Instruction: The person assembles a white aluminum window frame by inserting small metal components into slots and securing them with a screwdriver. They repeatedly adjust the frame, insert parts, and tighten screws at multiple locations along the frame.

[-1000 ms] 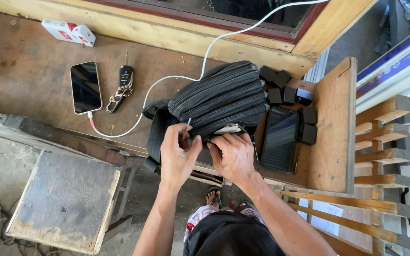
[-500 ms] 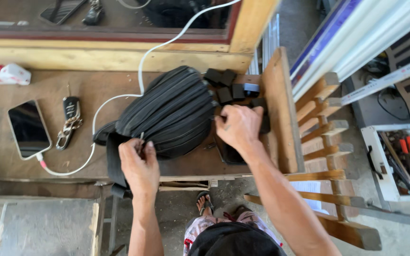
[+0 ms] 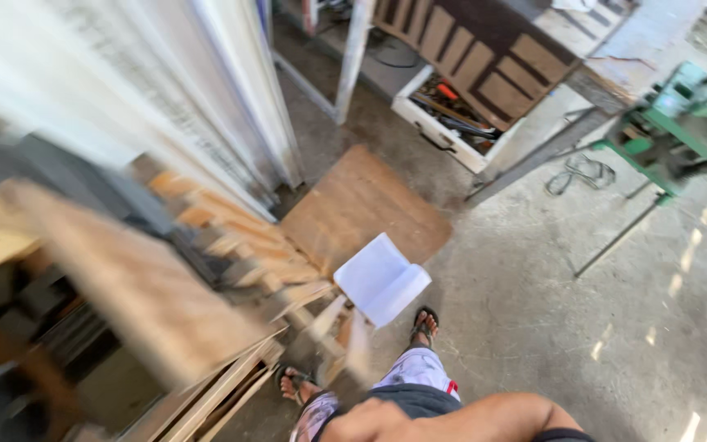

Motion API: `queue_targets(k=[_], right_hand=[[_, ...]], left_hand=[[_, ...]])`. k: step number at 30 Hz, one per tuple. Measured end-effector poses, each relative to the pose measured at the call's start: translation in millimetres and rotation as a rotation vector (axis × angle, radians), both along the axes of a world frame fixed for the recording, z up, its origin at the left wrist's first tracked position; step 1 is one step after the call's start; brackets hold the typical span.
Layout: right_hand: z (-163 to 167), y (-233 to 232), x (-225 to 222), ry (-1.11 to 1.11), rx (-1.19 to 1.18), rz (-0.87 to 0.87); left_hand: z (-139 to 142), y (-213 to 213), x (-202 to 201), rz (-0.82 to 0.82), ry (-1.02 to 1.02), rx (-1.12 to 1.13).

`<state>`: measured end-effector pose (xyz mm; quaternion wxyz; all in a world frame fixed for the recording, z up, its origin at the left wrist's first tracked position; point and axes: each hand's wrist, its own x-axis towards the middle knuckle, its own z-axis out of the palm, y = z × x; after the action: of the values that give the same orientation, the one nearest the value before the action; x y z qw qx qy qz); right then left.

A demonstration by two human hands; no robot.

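The view is swung to the right and heavily blurred. A bare arm (image 3: 460,417) crosses the bottom edge, and its left end is too blurred to show whether it is my right hand or an elbow. My left hand does not show. Below me are my two feet in sandals (image 3: 424,326) on the concrete floor. A white folded sheet of paper (image 3: 381,278) lies just ahead of the feet, beside blurred wooden slats (image 3: 231,237). The black bag and the phone from before are out of view.
A brown board (image 3: 362,205) lies flat on the floor. A white drawer of tools (image 3: 452,110) sits under a dark slatted panel (image 3: 484,57). A green metal machine stand (image 3: 673,139) is at the right, with a coil of cable (image 3: 580,173) near it.
The view has swung sharply right, away from the bench with the black bag, the phone and the keys. Both hands, which were on the bag, have left the picture.
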<state>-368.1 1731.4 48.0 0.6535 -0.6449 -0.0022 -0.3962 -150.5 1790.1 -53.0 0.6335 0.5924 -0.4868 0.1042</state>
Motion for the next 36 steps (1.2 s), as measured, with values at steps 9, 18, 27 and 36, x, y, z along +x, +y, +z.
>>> queue_targets(k=[9, 18, 27, 36], right_hand=[[-53.7, -120.7, -264.3, 0.020, 0.618, -0.482], [-87.4, -248.9, -398.4, -0.091, 0.756, -0.854], [-103.0, -416.3, -423.5, -0.188, 0.718, -0.744], [-81.1, -634.4, -435.8, -0.055, 0.710, -0.547]], left_hand=[[-67.6, -120.0, -289.1, -0.905, 0.480, 0.441], [-35.0, -277.9, -421.6, -1.045, 0.996, 0.878], [1.2, -446.4, -457.4, -0.944, 1.363, 0.590], [38.1, -625.7, -465.7, -0.737, 1.337, 0.528]])
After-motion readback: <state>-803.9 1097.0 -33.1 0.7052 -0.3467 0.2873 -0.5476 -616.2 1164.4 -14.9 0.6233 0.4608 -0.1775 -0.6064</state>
